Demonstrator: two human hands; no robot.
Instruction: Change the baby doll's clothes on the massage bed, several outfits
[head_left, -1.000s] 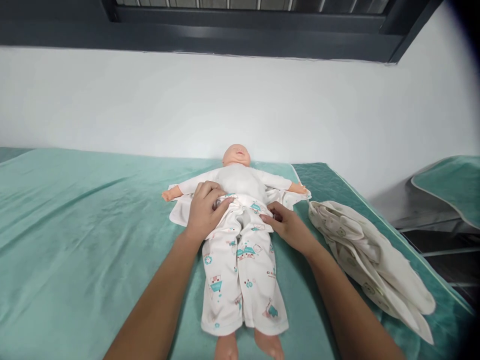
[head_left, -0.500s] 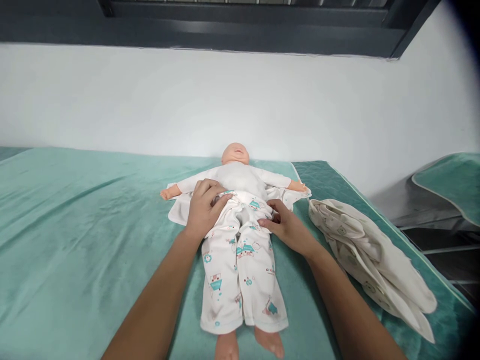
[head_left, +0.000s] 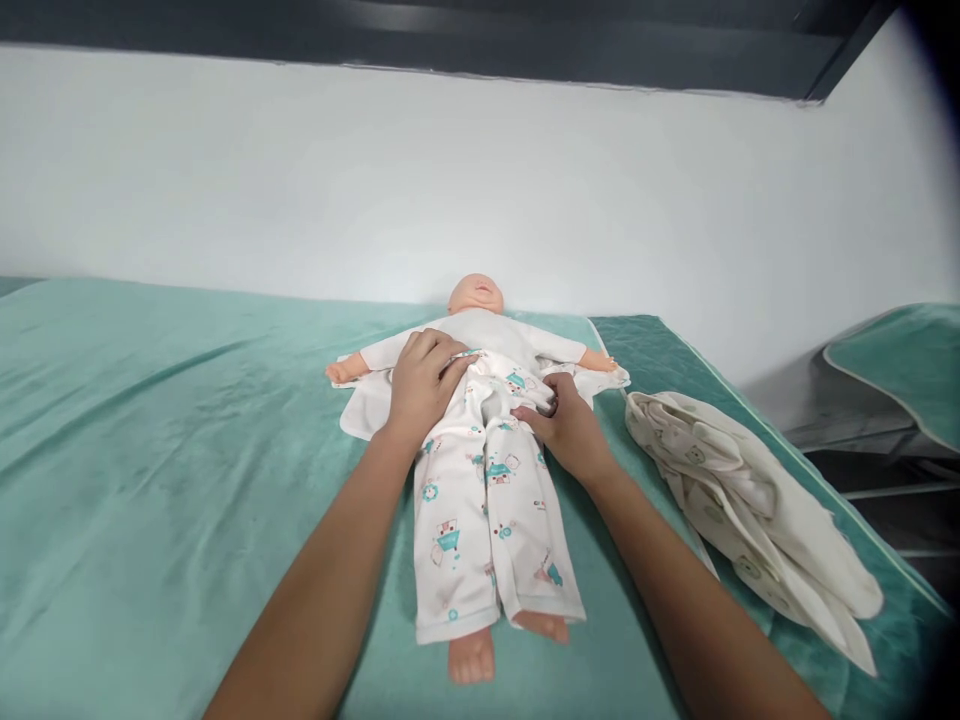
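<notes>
A baby doll lies on its back on a green bed cover, arms spread, in a white top. It wears white trousers printed with small teal pictures. My left hand is closed on the trousers' waistband at the doll's right hip. My right hand grips the waistband at the other hip, fingers curled into the cloth. Both bare feet stick out of the trouser legs. A white cloth lies spread under the doll.
A crumpled cream garment with small prints lies on the bed cover to the right of the doll. A white wall stands close behind the doll's head. Another green-covered surface is at the far right across a gap.
Both hands have moved up the doll's body with the waistband, drawing the trousers higher. The feet show more below the trouser legs.
</notes>
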